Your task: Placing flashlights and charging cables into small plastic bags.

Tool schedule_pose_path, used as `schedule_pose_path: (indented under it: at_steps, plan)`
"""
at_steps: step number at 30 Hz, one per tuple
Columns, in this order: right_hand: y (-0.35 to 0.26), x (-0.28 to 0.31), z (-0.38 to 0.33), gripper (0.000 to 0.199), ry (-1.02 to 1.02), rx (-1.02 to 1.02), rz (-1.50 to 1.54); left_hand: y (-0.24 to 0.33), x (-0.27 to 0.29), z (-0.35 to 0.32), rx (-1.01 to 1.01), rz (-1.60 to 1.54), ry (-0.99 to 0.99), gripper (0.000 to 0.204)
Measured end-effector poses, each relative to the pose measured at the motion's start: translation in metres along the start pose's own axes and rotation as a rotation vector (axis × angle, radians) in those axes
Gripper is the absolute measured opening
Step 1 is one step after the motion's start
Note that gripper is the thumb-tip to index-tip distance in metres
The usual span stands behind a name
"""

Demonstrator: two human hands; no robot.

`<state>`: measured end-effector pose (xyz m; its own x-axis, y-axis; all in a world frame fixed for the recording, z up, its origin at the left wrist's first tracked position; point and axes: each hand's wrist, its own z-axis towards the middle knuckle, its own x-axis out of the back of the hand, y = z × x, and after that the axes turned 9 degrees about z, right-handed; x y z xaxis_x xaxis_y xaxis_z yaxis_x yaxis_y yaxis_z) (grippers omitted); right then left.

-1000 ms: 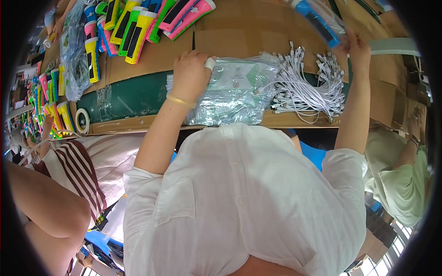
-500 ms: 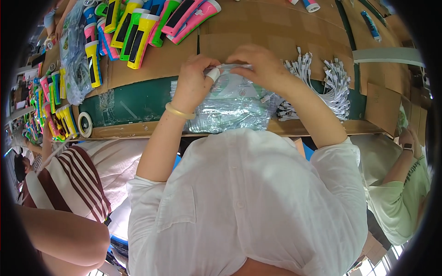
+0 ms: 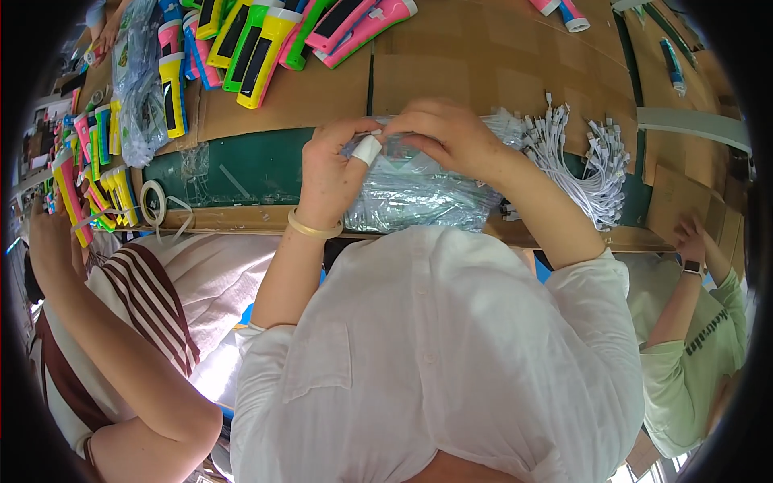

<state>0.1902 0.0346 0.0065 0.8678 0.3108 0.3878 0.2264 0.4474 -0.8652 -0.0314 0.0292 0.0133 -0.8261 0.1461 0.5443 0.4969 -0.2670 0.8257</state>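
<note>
A stack of clear plastic bags [image 3: 423, 201] lies in front of me at the near edge of the table. My left hand [image 3: 332, 169], with white tape round one digit and a pale bangle at the wrist, is closed on the top bag's far edge. Beside it my right hand [image 3: 455, 138] pinches the same edge, its fingertips almost touching the left ones. The fingers partly hide what lies between them. Bundles of white charging cables [image 3: 592, 173] lie just right of the bags.
Colourful flashlights [image 3: 262, 60] are piled at the far left, next to clear plastic bags [image 3: 138, 88]. A tape roll [image 3: 153, 203] stands at the near left edge. Co-workers sit on both sides; the left one's hand [image 3: 52, 229] is near a pink flashlight [image 3: 68, 189]. Cardboard [image 3: 499, 76] covers the table.
My hands stay at the bag edge, and their fingertips have come closer together. The view has shifted slightly. The left co-worker's arm has come up, and a white strip now shows by the tape roll.
</note>
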Motion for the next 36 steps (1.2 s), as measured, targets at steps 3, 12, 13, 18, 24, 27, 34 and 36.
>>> schedule_pose_path:
  at_steps: [3, 12, 13, 18, 24, 27, 34, 36]
  plan:
    - [0.007, -0.002, 0.000, 0.026, -0.037, 0.059, -0.030, 0.003, 0.007, -0.002, 0.101, -0.036, 0.009, 0.016]
    - [0.010, 0.004, -0.005, 0.021, -0.130, 0.062, -0.150, 0.006, 0.006, 0.001, -0.328, 0.261, -0.016, 0.025]
    - [0.009, 0.008, -0.007, 0.020, -0.164, 0.070, -0.183, 0.003, 0.006, 0.000, -0.335, 0.258, -0.008, 0.025]
    - [0.019, 0.079, 0.015, 0.028, -0.532, -0.449, -0.039, -0.008, 0.009, -0.010, -0.342, 0.267, -0.020, 0.022]
    - [0.074, 0.079, 0.134, 0.057, 0.126, 0.315, -0.664, 0.024, -0.008, -0.001, -0.705, 0.322, -0.148, 0.017]
    - [0.075, 0.078, 0.173, 0.066, -0.183, 0.072, -0.762, 0.026, -0.011, -0.005, -0.763, 0.223, -0.244, 0.020]
    - [0.021, 0.096, 0.113, 0.052, -0.257, -0.292, -0.637, 0.009, -0.002, -0.019, -0.503, 0.028, -0.195, 0.015]
    - [0.001, 0.112, 0.072, 0.050, -0.176, -0.031, -0.523, 0.008, -0.002, -0.019, -0.457, -0.004, -0.192, 0.013]
